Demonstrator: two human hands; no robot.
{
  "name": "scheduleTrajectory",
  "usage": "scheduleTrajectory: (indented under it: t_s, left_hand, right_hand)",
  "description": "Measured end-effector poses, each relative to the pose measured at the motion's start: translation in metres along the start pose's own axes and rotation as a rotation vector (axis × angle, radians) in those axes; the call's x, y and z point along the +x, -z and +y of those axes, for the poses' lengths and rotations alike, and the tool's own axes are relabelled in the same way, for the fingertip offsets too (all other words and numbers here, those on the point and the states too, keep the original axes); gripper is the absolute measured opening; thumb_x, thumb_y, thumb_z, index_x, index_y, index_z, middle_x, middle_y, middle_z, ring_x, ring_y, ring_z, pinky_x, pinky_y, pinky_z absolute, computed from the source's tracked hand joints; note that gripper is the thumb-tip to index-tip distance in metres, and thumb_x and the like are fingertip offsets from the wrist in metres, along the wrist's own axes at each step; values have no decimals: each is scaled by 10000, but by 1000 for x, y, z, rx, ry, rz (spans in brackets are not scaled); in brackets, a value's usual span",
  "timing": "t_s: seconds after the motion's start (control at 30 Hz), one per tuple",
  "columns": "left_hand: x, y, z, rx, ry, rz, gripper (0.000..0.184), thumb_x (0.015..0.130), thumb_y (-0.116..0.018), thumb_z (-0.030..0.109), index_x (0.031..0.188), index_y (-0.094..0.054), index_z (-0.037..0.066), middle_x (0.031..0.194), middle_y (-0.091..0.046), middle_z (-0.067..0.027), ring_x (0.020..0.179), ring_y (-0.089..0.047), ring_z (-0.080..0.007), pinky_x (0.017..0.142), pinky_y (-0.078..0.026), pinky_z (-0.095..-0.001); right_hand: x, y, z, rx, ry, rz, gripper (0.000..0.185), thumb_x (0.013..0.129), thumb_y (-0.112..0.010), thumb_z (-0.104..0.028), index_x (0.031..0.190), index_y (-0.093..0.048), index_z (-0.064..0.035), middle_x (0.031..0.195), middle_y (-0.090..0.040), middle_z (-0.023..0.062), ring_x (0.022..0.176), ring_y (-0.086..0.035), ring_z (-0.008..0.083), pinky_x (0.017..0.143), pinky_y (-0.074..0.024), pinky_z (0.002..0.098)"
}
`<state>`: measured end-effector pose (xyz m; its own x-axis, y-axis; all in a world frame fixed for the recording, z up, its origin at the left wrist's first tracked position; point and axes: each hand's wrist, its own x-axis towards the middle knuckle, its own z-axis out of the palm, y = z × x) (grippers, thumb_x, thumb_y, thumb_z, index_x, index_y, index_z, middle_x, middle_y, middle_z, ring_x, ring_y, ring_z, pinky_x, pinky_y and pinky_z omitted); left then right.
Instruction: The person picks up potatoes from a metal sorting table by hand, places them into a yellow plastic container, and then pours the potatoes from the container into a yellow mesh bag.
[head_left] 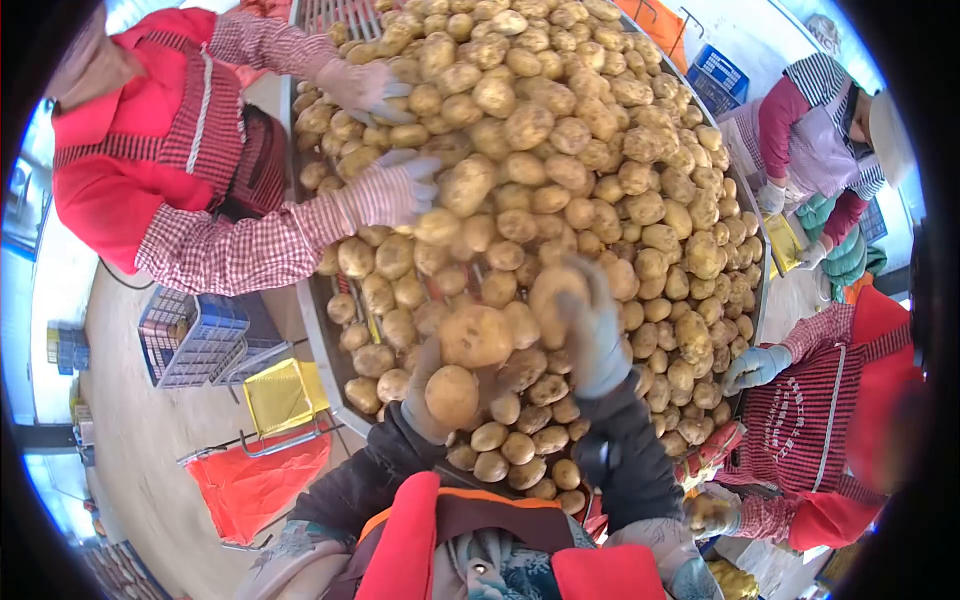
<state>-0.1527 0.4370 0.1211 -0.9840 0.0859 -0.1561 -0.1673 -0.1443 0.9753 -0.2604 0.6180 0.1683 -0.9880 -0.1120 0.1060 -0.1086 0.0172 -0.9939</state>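
Note:
My left hand (421, 408), in a grey glove, is closed around a round potato (452, 397) at the near edge of the heap. A larger potato (474, 336) is just above it, against the fingertips; I cannot tell if it is gripped too. My right hand (598, 345), gloved in blue-grey and blurred by motion, has its fingers curled over another potato (556, 305). Under and around both hands spreads a large heap of potatoes (600, 120) on a metal-rimmed sorting table (330, 350).
At left, a co-worker's two gloved hands (395, 190) reach into the heap. Another co-worker's blue glove (757, 369) rests at the right rim. A person stands farther back right. Blue crates (200, 335), a yellow bag (284, 396) and a red bag (255, 485) are at lower left.

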Motion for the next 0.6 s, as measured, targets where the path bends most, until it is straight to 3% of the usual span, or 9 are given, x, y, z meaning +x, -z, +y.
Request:
scheduleTrajectory:
  t_s: [0.07,0.13,0.2,0.27,0.33,0.4,0.43,0.5,0.6]
  left_hand:
    - [-7,14,16,-1197,255,3,727,876,-472,631,1355,-419,86,1356,-478,-126,1259,-450,-309,1076,-344,-499]
    - [-28,54,3,-1402,57,-309,841,848,-349,743,1392,-394,103,1371,-452,-143,1284,-406,-359,1091,-295,-549]
    - [-70,100,-3,-234,73,32,844,834,-364,754,1367,-417,101,1355,-460,-152,1239,-445,-366,1048,-346,-565]
    - [-110,148,-32,-1236,160,213,822,831,-393,745,1345,-438,106,1336,-475,-150,1177,-484,-364,1001,-390,-561]
    - [-156,191,-25,-1144,160,134,809,824,-422,737,1330,-443,106,1322,-483,-146,1175,-490,-361,995,-393,-573]
    - [-187,241,-42,-983,36,240,871,779,-453,764,1387,-390,144,1404,-422,-137,1259,-428,-401,1003,-366,-629]
    - [-196,256,-38,-990,32,243,871,779,-453,764,1387,-390,144,1404,-422,-137,1259,-428,-401,1003,-366,-629]
    - [-207,279,-27,-1028,77,535,856,788,-476,747,1397,-379,153,1416,-407,-137,1268,-421,-400,985,-357,-667]
    - [-206,319,-44,-1013,135,680,684,860,-547,573,1364,-388,138,1358,-427,-135,1280,-407,-371,984,-388,-628]
  right_hand:
    - [-50,-49,-5,164,-259,-51,486,848,-641,-232,1257,-486,-19,1153,-550,115,1064,-541,196,900,-465,326]
    - [-89,-96,14,91,-181,-159,520,853,-638,-279,1280,-475,-31,1211,-534,149,1122,-524,265,954,-434,379]
    - [-96,-139,31,-388,313,-465,562,845,-646,-307,1307,-461,-47,1256,-513,185,1185,-481,353,1014,-379,438]
    - [-116,-185,13,-367,364,-507,485,843,-621,-364,1201,-551,-44,1213,-542,190,1122,-508,379,979,-392,455]
    - [-97,-211,4,-206,376,-605,363,826,-636,-329,1029,-623,-29,1041,-616,167,1009,-567,357,894,-448,430]
    - [-60,-203,-7,-345,120,-316,210,787,-661,-194,902,-637,-21,865,-637,135,894,-599,331,799,-480,406]
    - [-36,-199,8,-343,241,40,135,761,-637,-67,886,-628,-19,799,-625,127,829,-591,321,745,-480,401]
    - [27,-156,35,-688,430,323,157,784,-639,-90,927,-622,-29,889,-623,146,850,-579,328,774,-467,413]
    - [93,-119,63,-1110,261,410,324,818,-631,-237,1054,-571,-25,1114,-554,201,974,-546,350,839,-453,434]
